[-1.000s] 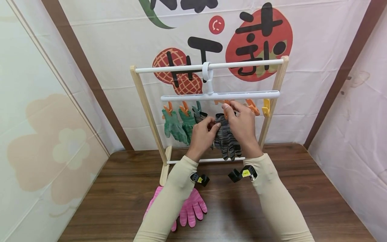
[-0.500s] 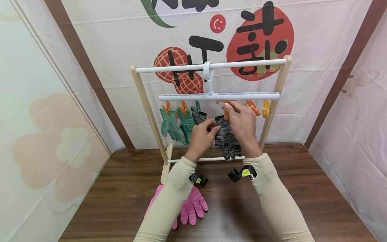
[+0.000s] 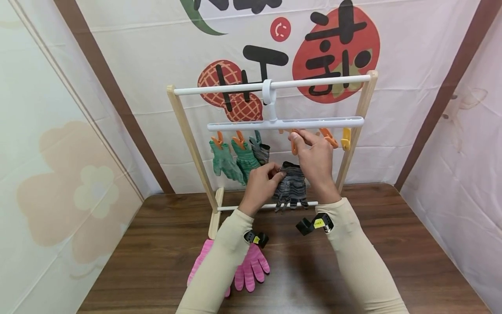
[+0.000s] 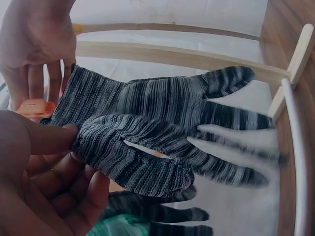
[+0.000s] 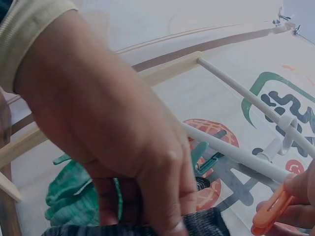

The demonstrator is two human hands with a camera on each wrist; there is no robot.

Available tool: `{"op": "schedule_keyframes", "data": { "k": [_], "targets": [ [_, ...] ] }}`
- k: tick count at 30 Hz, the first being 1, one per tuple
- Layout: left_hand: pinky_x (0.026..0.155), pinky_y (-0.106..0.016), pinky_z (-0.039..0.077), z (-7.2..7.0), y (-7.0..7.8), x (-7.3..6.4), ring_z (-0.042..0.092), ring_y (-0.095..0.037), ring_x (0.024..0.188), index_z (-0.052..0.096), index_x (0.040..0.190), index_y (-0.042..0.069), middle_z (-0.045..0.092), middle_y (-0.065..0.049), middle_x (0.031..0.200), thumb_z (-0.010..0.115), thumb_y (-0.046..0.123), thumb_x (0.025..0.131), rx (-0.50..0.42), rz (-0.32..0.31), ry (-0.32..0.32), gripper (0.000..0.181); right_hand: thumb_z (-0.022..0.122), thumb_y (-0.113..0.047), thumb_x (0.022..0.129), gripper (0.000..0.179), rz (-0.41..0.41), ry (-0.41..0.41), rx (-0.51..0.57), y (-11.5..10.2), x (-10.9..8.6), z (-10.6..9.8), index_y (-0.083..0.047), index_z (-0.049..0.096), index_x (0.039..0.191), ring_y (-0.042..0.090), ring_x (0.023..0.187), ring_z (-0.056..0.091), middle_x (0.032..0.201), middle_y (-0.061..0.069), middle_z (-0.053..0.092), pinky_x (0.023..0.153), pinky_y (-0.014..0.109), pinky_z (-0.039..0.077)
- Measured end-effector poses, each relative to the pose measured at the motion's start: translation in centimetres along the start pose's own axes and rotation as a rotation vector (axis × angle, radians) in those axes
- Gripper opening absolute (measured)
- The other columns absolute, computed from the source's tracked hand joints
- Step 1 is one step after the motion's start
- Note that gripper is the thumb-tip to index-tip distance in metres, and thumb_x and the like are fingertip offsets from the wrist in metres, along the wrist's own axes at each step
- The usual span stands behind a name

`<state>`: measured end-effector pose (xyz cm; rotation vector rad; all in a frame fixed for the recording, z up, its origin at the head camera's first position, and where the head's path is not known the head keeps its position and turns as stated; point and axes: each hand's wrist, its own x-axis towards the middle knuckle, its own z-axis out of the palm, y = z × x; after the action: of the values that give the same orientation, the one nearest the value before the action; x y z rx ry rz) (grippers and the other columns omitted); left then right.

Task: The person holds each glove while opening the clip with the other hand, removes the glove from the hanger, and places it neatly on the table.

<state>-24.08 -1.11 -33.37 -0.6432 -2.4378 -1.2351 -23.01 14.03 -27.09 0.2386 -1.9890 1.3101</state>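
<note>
Left hand pinched striped glove by cuff, below middle of hanger. Right hand gripped orange clip just under hanger. Green gloves hung clipped beneath hanger's left half. Pink glove lay on worktop, nearer person than hanger.

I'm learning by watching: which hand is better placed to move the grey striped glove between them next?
Probably the left hand: it pinches the grey striped glove, which hangs clear below the orange clip. The right hand is occupied holding that clip.
</note>
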Motion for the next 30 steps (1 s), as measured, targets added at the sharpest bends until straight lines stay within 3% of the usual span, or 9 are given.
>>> {"op": "schedule_keyframes", "data": {
  "k": [6, 16, 20, 25, 30],
  "targets": [
    [0.059, -0.031, 0.043, 0.5, -0.6, -1.2, 0.053, -0.014, 0.061, 0.072, 0.101, 0.011, 0.064, 0.002, 0.075, 0.068, 0.02, 0.099, -0.032, -0.011, -0.007, 0.01, 0.065, -0.028, 0.102, 0.03, 0.004, -0.018, -0.002, -0.1, -0.2, 0.0, -0.006, 0.076, 0.119, 0.022, 0.098, 0.069, 0.101, 0.009, 0.077, 0.063, 0.032, 0.038],
    [0.059, -0.029, 0.043, 1.8, -1.8, -3.7, 0.052, -0.013, 0.061, 0.072, 0.103, 0.008, 0.063, 0.0, 0.076, 0.067, 0.018, 0.1, -0.134, -0.065, -0.06, 0.011, 0.066, -0.029, 0.101, 0.033, 0.006, -0.058, 0.014, -0.1, -0.4, -0.1, -0.007, 0.073, 0.124, 0.023, 0.108, 0.068, 0.108, 0.01, 0.076, 0.073, 0.039, 0.052],
    [0.063, -0.028, 0.045, 2.8, -2.6, -5.1, 0.052, -0.012, 0.065, 0.072, 0.101, 0.008, 0.063, 0.0, 0.078, 0.068, 0.018, 0.099, -0.191, -0.148, -0.087, 0.011, 0.067, -0.031, 0.101, 0.036, 0.023, -0.073, 0.002, 0.0, -0.5, 0.0, -0.008, 0.071, 0.128, 0.022, 0.11, 0.068, 0.11, 0.009, 0.076, 0.075, 0.041, 0.054],
    [0.064, -0.031, 0.051, 4.0, -4.3, -6.8, 0.056, -0.012, 0.067, 0.072, 0.102, 0.004, 0.068, -0.002, 0.081, 0.07, 0.019, 0.098, -0.343, -0.334, -0.151, 0.016, 0.067, -0.03, 0.101, 0.039, 0.038, -0.089, -0.005, 0.0, -0.6, -0.2, -0.005, 0.069, 0.13, 0.025, 0.112, 0.066, 0.112, 0.011, 0.075, 0.079, 0.044, 0.053],
    [0.066, -0.044, 0.058, 5.0, -6.1, -7.8, 0.056, -0.015, 0.066, 0.07, 0.103, -0.001, 0.071, -0.004, 0.084, 0.07, 0.017, 0.097, -0.441, -0.489, -0.165, 0.019, 0.066, -0.031, 0.101, 0.04, 0.041, -0.102, 0.004, 0.0, -0.5, -0.4, -0.005, 0.068, 0.131, 0.026, 0.112, 0.064, 0.114, 0.013, 0.074, 0.079, 0.044, 0.051]
  ]
}}
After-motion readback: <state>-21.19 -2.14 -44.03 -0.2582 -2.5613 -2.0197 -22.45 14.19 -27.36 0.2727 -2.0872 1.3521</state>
